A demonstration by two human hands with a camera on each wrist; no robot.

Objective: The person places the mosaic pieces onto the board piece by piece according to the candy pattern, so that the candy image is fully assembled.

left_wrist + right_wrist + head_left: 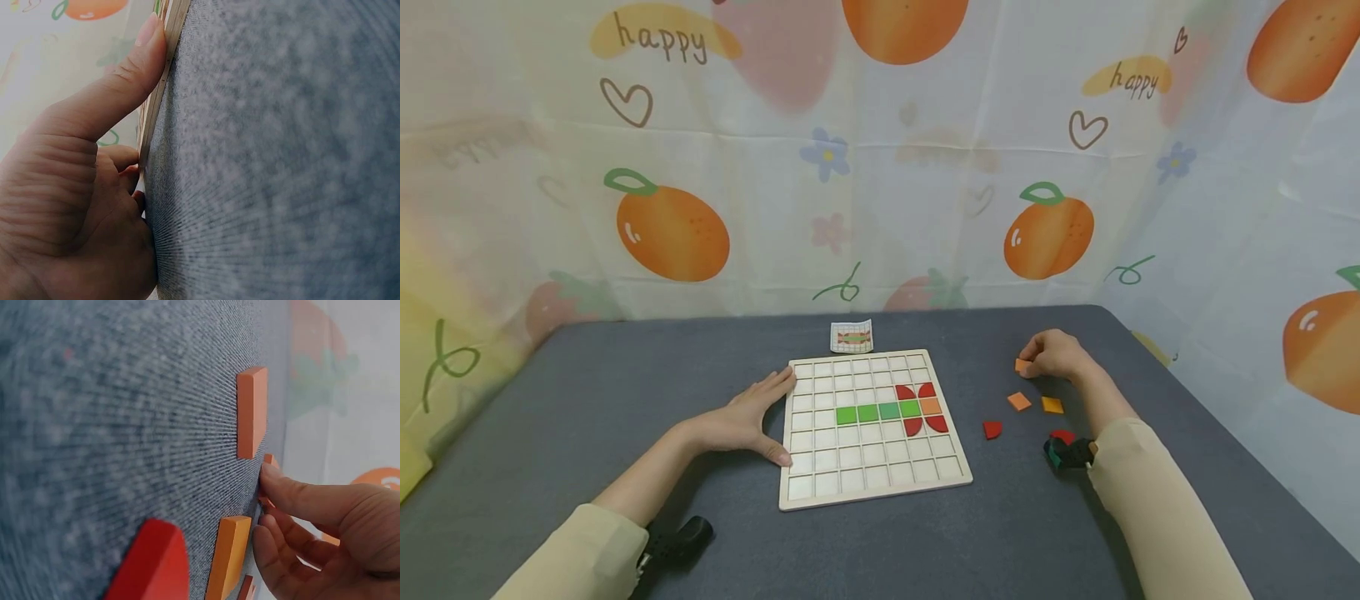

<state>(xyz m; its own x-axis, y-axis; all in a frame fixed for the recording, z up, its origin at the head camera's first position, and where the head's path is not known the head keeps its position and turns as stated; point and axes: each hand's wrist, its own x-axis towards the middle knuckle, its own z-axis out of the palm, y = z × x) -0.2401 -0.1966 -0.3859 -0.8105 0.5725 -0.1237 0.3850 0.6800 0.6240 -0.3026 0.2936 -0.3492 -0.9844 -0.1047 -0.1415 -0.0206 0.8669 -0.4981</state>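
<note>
My left hand [741, 421] lies at the left edge of a white gridded board [820, 483], fingers and thumb spread along the rim. In the left wrist view, the thumb [134, 69] touches the board's edge. At the far right, my right hand [1055, 354] pinches an orange square tile [1021, 365] between thumb and fingers, at the table surface. On the board, a row of green tiles [867, 413] runs to an orange tile [930, 406], with red quarter-round tiles [913, 427] above and below its right end.
Right of the board lie a loose orange tile [1018, 402], a yellow-orange tile [1052, 405] and a red quarter-round tile [992, 430]. Another red piece [1063, 436] is partly hidden by the right wrist strap. A small pattern card [852, 337] lies behind the board. A printed curtain [760, 225] hangs behind the table.
</note>
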